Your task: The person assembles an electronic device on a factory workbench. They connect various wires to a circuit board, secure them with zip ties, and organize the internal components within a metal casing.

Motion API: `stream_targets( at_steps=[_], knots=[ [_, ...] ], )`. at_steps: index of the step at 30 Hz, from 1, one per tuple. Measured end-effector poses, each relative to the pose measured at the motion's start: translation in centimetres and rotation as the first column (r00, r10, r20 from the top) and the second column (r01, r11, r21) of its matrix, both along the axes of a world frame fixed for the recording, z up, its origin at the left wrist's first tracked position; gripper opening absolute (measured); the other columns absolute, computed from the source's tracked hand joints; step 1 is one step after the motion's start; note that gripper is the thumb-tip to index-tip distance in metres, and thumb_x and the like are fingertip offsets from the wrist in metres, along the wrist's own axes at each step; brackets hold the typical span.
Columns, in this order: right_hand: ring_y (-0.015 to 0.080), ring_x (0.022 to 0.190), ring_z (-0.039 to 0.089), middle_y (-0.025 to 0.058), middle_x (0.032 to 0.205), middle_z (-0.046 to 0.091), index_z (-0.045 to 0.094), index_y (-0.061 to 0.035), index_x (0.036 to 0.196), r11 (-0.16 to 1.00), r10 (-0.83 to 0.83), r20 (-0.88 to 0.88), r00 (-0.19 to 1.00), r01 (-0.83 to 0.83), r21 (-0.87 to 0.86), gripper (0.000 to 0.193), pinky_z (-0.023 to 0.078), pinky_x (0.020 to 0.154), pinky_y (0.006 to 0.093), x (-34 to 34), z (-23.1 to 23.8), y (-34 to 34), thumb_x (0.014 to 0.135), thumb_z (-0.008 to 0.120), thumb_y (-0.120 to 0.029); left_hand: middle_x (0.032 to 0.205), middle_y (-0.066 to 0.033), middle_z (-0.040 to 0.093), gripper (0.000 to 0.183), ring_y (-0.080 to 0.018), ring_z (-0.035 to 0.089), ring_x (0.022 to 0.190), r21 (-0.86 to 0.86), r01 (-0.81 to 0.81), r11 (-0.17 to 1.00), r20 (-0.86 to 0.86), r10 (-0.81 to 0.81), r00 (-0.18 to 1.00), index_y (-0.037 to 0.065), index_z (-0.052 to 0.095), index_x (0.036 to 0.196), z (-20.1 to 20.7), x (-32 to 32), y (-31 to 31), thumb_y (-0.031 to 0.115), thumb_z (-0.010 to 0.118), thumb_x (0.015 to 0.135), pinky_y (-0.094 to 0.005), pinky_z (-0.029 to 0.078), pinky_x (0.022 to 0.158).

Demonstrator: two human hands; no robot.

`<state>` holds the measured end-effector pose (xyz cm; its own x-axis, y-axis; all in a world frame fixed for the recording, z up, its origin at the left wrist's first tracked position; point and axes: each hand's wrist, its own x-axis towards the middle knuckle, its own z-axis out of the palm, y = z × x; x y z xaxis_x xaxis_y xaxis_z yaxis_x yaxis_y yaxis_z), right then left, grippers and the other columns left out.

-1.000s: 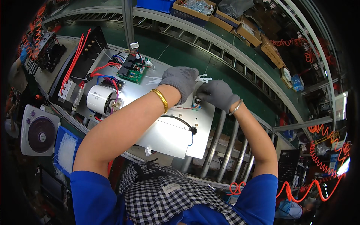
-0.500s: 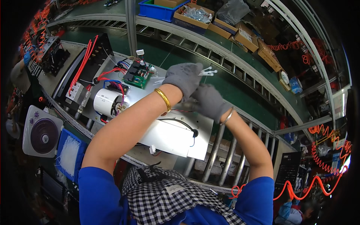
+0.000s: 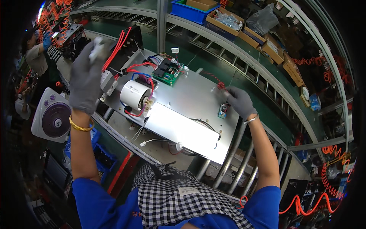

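Note:
My left hand (image 3: 84, 82), in a grey glove, is raised at the left beside white terminal blocks and red cables (image 3: 116, 53). Its fingers are closed on white cable ties (image 3: 98, 50), blurred by motion. At the plate's right side, my right hand (image 3: 241, 102), also gloved, pinches a bundle of thin red wires (image 3: 220, 86); its fingertips are blurred. Just under that hand, a small circuit board (image 3: 223, 111) lies on the metal plate (image 3: 198, 89). The plate also bears a white cylindrical capacitor (image 3: 134, 94), a green circuit board (image 3: 167, 72) and a bright metal cover (image 3: 179, 128).
The plate rests on a roller conveyor (image 3: 233, 164). A purple and white fan (image 3: 52, 114) and blue bins (image 3: 103, 157) stand at the left. Beyond the conveyor is a shelf with cardboard boxes (image 3: 225, 23) and a blue crate (image 3: 190, 12). Another person (image 3: 36, 57) is at the far left.
My hands, close together over the plate before, are now apart. The left has swung far left with the cable ties; the right is by the red wires. The view has shifted left.

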<state>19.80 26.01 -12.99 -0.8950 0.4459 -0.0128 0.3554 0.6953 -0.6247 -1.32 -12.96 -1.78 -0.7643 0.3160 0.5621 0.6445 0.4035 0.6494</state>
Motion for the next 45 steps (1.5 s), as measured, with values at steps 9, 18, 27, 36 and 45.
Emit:
stream_targets(
  at_steps=[9, 18, 27, 36, 45],
  knots=[
    [0.0314, 0.107, 0.059, 0.0095, 0.116, 0.064, 0.067, -0.0183, 0.119, 0.851, 0.312, 0.072, 0.947, -0.312, 0.422, 0.032, 0.046, 0.092, 0.044, 0.3, 0.3, -3.6, 0.09, 0.062, -0.03, 0.121, -0.0187, 0.067, 0.056, -0.026, 0.064, 0.112, -0.182, -0.211, 0.96, 0.173, 0.243, 0.955, -0.003, 0.055, 0.134, -8.7, -4.8, -7.7, 0.036, 0.063, 0.096, -0.0359, 0.047, 0.096],
    [0.0338, 0.11, 0.06, 0.011, 0.115, 0.066, 0.067, -0.0115, 0.115, 0.891, 0.2, -0.297, 0.934, -0.048, 0.451, 0.031, 0.046, 0.095, 0.0445, 5.1, 1.1, -6.0, 0.088, 0.066, -0.026, 0.119, -0.0219, 0.065, 0.046, -0.0368, 0.063, 0.111, -0.226, -0.244, 0.943, 0.06, 0.264, 0.963, 0.015, 0.054, 0.139, -10.5, -5.5, -8.0, 0.021, 0.055, 0.093, -0.0401, 0.047, 0.093],
    [0.0145, 0.096, 0.065, 0.0076, 0.102, 0.072, 0.07, 0.0003, 0.108, 0.891, -0.434, -0.38, 0.817, 0.326, -0.316, 0.024, 0.05, 0.086, 0.0293, 19.7, -7.1, -10.1, 0.097, 0.061, -0.019, 0.12, -0.0167, 0.068, 0.048, -0.0309, 0.066, 0.11, -0.191, -0.239, 0.952, -0.047, 0.234, 0.971, 0.008, 0.055, 0.137, -11.2, -5.5, -8.2, 0.017, 0.053, 0.09, -0.0368, 0.048, 0.093],
    [0.0152, 0.094, 0.066, 0.0099, 0.097, 0.072, 0.071, 0.0005, 0.106, 0.773, -0.564, -0.213, 0.798, 0.419, -0.477, 0.026, 0.05, 0.083, 0.0298, 25.6, -14.4, -18.4, 0.097, 0.061, -0.021, 0.118, -0.0178, 0.067, 0.049, -0.0274, 0.066, 0.106, -0.138, -0.156, 0.978, -0.038, 0.152, 0.988, -0.001, 0.053, 0.136, -10.8, -4.7, -8.0, 0.009, 0.052, 0.088, -0.0361, 0.047, 0.094],
    [0.0237, 0.093, 0.068, 0.0131, 0.103, 0.07, 0.071, -0.0026, 0.106, 0.913, -0.239, -0.153, 0.959, 0.169, -0.371, 0.023, 0.053, 0.081, 0.0337, 21.2, -14.3, -27.7, 0.095, 0.061, -0.02, 0.128, -0.0236, 0.062, 0.052, -0.0355, 0.061, 0.119, -0.216, -0.029, 0.976, -0.094, 0.009, 0.996, 0.002, 0.053, 0.136, -10.5, 0.3, -6.2, 0.018, 0.062, 0.087, -0.0395, 0.046, 0.097]
  ],
)
